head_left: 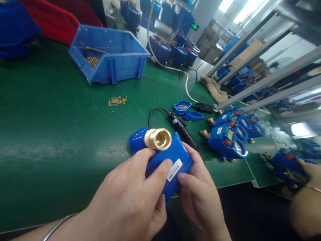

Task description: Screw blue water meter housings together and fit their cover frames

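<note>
A blue meter (170,160) with a brass threaded pipe end and a white barcode label is held up over the near edge of the green table. My left hand (132,190) grips it from the left, thumb beside the label. From the right, my right hand (200,187) has its fingers wrapped round the casing. Behind the meter lies a black electric screwdriver (183,129) with a cable. Further back rest an open blue lid (182,106) and a small pile of brass screws (117,101).
A blue bin (120,67) with screws stands at the back left, near a red bin (55,23). Several blue meters (223,140) sit to the right, below slanting metal rails (271,77). Another person's hand (311,170) touches a meter at the far right.
</note>
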Demonstrator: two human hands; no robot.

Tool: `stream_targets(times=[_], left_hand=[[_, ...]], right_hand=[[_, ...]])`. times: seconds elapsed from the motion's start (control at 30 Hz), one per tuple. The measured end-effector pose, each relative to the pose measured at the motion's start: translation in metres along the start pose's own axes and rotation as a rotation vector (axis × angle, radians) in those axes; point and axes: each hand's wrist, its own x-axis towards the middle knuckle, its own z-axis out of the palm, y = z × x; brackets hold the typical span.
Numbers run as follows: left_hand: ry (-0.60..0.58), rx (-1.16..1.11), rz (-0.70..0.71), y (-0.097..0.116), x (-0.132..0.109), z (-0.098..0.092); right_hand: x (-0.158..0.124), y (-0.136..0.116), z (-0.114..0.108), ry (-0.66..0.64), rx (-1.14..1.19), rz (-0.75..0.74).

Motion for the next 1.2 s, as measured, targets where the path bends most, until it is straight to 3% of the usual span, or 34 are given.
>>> stream_targets(times=[0.27,0.43,0.53,0.7,0.83,1.0,1.13,1.2], left_hand=[[0.009,-0.022,-0.021,-0.006,-0.007,0.006],[0.125,-0.043,-0.062,-0.012,-0.010,0.008],[0.136,-0.062,-0.053,-0.015,-0.011,0.008],[0.139,-0.095,-0.048,-0.023,-0.011,0.005],[0.150,-0.193,-0.026,-0.036,-0.011,0.000],[0.077,-0.294,-0.054,-0.047,-0.016,-0.006],[-0.035,-0.420,-0.206,-0.053,-0.028,-0.008],[0.018,-0.552,-0.339,-0.054,-0.038,-0.008]], right_hand=[[0.003,-0.001,-0.007,-0.134,-0.052,-0.037],[0.015,-0.016,-0.026,-0.450,-0.393,-0.110],[0.038,-0.026,-0.033,-0.525,-0.701,-0.215],[0.070,-0.031,-0.022,-0.731,-0.755,-0.438],[0.071,-0.036,-0.008,-0.742,-0.802,-0.490],[0.063,-0.047,0.001,-0.749,-0.970,-0.505],[0.055,-0.048,0.003,-0.769,-1.042,-0.448],[0.049,-0.044,0.003,-0.707,-1.020,-0.405]])
